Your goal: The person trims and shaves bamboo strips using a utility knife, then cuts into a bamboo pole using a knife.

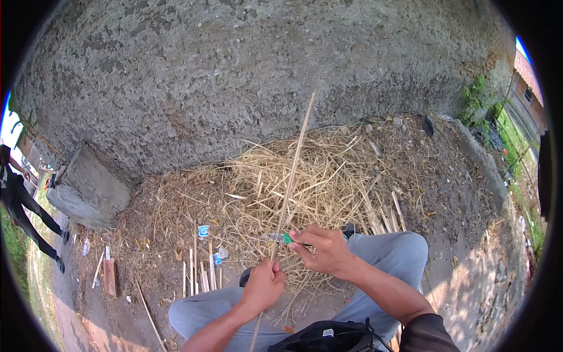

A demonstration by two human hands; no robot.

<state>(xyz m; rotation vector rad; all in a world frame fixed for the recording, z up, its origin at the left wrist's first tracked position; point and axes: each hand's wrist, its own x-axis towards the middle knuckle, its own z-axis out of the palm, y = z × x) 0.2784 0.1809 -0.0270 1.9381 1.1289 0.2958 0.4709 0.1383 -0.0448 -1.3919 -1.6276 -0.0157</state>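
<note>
My left hand (264,288) is closed around a long, thin bamboo strip (295,158). The strip slants up and away from me, its far end in front of the wall. In my right hand (322,249) is a small green-handled knife (287,238), gripped with fingers and thumb. Its metal blade lies across the strip just beyond my left hand; the exact contact is too small to make out. Beneath the strip spreads a heap of pale shavings (328,176), between and beyond my bent knees.
A rough grey wall (234,70) rises ahead, with a concrete block (94,188) at its left. Cut strips (387,220) lie by both knees. A wooden block (109,277) rests on the ground at left. Another person (26,205) stands at far left.
</note>
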